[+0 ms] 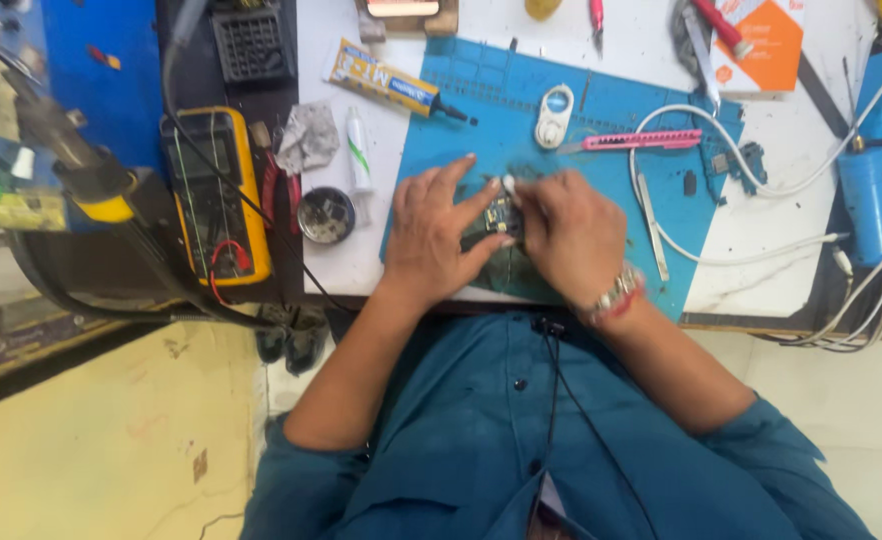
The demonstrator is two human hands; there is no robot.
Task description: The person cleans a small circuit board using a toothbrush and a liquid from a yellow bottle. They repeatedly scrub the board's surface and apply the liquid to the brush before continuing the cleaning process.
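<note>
While both hands hide the board, multimeter (left), cable

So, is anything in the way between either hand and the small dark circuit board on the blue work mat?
Nothing visible is. The left hand and the right hand both already touch the small dark circuit board, pinching it between their fingertips over the blue work mat. The right fingers also seem to hold a small white piece.

Blue work mat; pink utility knife; yellow multimeter; white cable; teal shirt.
</note>
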